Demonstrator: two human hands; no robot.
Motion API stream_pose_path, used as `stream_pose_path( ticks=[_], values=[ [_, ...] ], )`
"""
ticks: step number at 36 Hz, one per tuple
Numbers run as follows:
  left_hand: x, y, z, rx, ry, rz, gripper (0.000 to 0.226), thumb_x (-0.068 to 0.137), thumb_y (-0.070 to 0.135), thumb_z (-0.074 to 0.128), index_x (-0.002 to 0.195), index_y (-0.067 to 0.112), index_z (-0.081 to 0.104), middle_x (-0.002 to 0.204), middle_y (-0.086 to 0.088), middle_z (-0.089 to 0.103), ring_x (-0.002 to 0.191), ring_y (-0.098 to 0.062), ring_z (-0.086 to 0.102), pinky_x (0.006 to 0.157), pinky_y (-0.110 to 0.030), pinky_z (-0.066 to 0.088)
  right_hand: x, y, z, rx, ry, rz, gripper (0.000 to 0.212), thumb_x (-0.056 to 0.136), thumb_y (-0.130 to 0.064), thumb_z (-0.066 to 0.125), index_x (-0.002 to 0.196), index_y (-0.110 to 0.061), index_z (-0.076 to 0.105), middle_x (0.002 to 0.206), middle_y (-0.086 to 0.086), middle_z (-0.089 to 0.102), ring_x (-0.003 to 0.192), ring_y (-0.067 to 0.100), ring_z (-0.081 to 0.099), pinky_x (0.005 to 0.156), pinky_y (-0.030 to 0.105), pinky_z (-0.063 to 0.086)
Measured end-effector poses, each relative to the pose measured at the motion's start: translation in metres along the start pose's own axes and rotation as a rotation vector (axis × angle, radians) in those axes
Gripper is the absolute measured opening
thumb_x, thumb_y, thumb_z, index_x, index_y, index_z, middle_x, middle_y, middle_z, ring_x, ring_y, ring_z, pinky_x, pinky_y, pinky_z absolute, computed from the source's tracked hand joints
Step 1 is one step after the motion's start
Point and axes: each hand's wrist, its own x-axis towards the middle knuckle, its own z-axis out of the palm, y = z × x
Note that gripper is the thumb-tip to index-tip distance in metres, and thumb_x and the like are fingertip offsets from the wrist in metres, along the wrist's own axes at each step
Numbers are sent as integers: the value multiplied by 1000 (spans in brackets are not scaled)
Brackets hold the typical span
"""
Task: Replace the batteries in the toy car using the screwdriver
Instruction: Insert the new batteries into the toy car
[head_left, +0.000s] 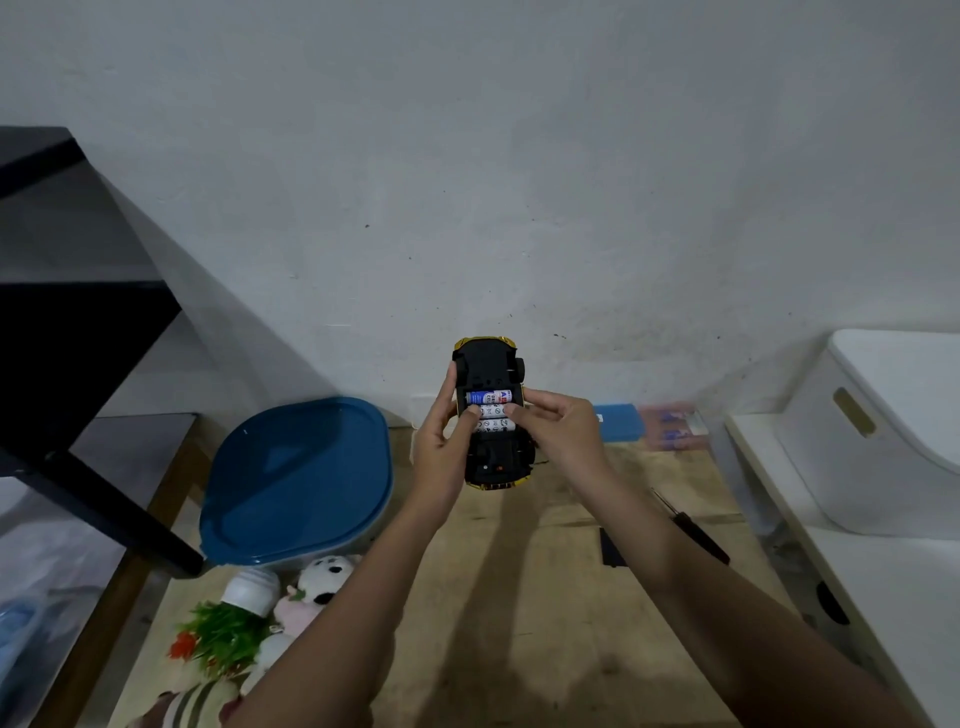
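Head view, nearest first: a heap of soft toys with a black-and-white panda plush (324, 571) and a green artificial plant in a white pot (223, 634) lies at the near left corner of the pale wooden surface (519, 623). Toward the right edge lie a slim black-handled screwdriver (693, 530) and, just beside it, a small flat black rectangle (612, 548), probably the battery cover. A clear tub with a blue lid (296, 483) sits at the left edge.

Both hands hold the yellow-and-black toy car (488, 364) in the air above the far middle of the surface. It is belly up, its long axis running away from the person toward the wall. Its compartment is open, and three cells lie crosswise in it: a blue-and-white battery (491, 397) farthest away, then two white batteries (496, 425).

The left grip (441, 441) wraps the car's left flank, fingers curled round the body, thumb pressing on the cells' left ends. The right grip (561, 431) is nearly closed, thumb and forefinger seeming to pinch the right end of the blue-and-white battery. That cell lies directly at its fingertips, so seating or lifting it falls to the right hand.

Farther off, at the far edge, are a blue box (618, 422) and a blurred pack (670, 428).
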Motion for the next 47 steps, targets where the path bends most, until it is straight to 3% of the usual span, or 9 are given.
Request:
stream_pose_path(
  ticks=[3,5,7,12,23,30,39,43,47],
  values=[
    [1,-3,2,12,12,-17,56,96,16,49,137,49,31,123,-7,58,105,-15,62,80,-26,55,-4,2,2,-143,-70,-60,36,86,-12,64,121,-17,62,105,3,71,94,10,66,84,25,55],
    [3,-2,0,1,32,-35,57,96,18,49,139,50,27,127,-9,55,109,-19,60,88,-37,54,-10,2,3,-197,-125,-105,37,86,-16,63,122,-21,60,99,-11,66,87,-7,59,78,8,48],
    [5,-1,-3,-33,42,-61,58,97,20,49,140,51,25,130,-7,54,111,-20,60,88,-40,53,-15,3,2,-255,-187,-151,40,85,-19,65,124,-22,56,96,-14,59,85,-6,54,72,3,44],
    [3,1,-9,-95,-5,-70,58,97,21,48,141,50,25,132,-1,52,111,-20,60,74,-29,55,-17,14,5,-410,-257,-211,64,72,-33,76,128,-32,45,118,0,54,107,12,54,90,32,51],
    [-3,12,-11,-32,-141,-48,51,99,30,41,142,49,21,127,8,53,102,-15,61,77,-29,53,-24,18,6,-435,-65,-310,70,63,-32,82,124,-26,48,109,-8,52,99,5,50,79,15,41],
    [4,9,-4,14,-217,-113,55,99,34,41,143,50,12,131,8,53,113,-12,58,82,-28,55,-31,25,-2,-463,19,-294,78,63,-37,81,130,-25,43,117,-5,53,100,3,48,84,21,44],
    [-1,-20,12,22,-303,-192,71,94,26,51,134,62,5,137,-6,47,118,-19,55,90,-43,52,-47,54,-24,-501,105,-253,83,59,-41,83,130,-26,43,115,-6,55,103,7,53,82,22,46],
    [-1,-35,23,25,-335,-237,72,97,23,48,137,59,1,131,-3,52,113,-16,59,81,-35,56,-52,73,-35,-503,121,-225,86,58,-44,82,131,-24,43,118,-5,56,108,10,53,86,28,50],
    [1,-49,32,24,-356,-293,72,95,23,50,140,57,5,129,-2,55,112,-20,60,76,-36,56,-55,85,-48,-502,101,-158,88,60,-44,82,134,-23,40,122,-4,52,107,6,50,81,20,42]
  ],
)
